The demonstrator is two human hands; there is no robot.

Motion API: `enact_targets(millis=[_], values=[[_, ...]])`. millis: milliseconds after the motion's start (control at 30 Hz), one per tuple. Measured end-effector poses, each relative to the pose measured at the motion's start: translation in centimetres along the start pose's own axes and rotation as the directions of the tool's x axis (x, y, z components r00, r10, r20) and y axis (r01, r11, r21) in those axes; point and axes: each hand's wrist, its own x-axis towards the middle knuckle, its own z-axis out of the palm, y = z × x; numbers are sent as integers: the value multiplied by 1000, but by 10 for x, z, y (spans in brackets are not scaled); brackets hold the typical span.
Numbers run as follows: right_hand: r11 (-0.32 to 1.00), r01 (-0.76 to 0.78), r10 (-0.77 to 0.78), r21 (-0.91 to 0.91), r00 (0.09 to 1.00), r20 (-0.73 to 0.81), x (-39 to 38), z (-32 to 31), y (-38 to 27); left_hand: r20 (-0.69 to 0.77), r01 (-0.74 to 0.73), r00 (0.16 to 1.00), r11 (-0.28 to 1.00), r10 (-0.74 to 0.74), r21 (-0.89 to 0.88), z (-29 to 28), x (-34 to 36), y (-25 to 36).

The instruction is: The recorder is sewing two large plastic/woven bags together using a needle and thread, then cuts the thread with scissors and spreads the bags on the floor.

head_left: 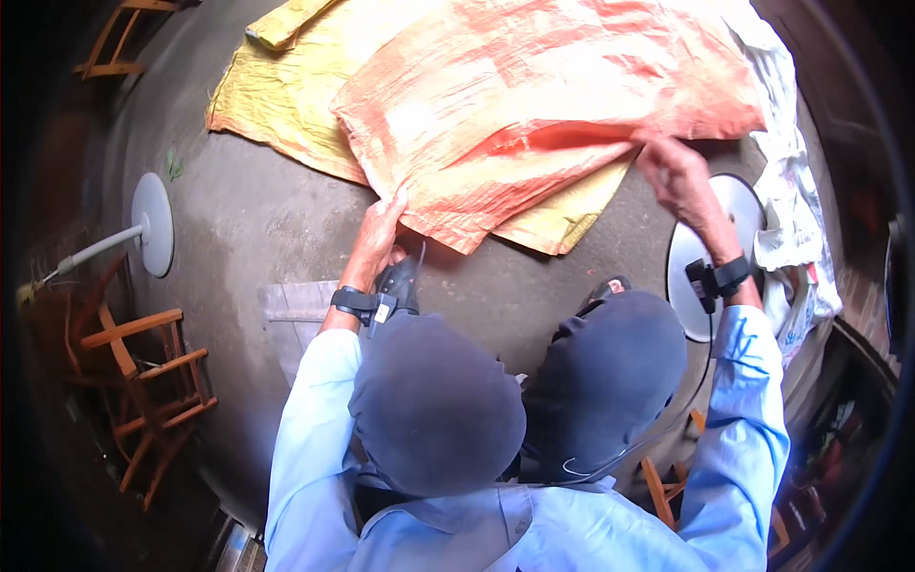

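Note:
My left hand (pixel 383 217) grips the near left corner of a crinkled orange woven plastic sheet (pixel 534 76), lifting it a little above the grey floor. My right hand (pixel 675 176) is at a raised fold on the sheet's right side, fingers curled onto its edge and slightly blurred. A yellow woven sheet (pixel 276 105) lies partly under the orange one, showing at left and at the near right. My knees in dark trousers fill the lower middle, and a sandalled foot (pixel 400 286) shows just beyond my left wrist.
Crumpled white sacks (pixel 791 238) lie along the right. A round pale base (pixel 710 286) is beside my right wrist; another round base with a pole (pixel 151 224) is at left. Wooden chair frames (pixel 143 362) stand lower left. A grey folded cloth (pixel 295 315) lies by my left arm.

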Motion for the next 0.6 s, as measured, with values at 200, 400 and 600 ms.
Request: enact_targets(millis=[200,400,600], values=[[886,-426,379,184,893,243,-79,9,19,141,68,987,996,-75,54,1,-9,11],[761,-595,489,259,788,375,-154,8,18,102,125,983,959,-155,255,1,-22,20],[668,-616,474,417,784,400,-194,25,-13,233,21,971,992,-50,128,19,-46,50]])
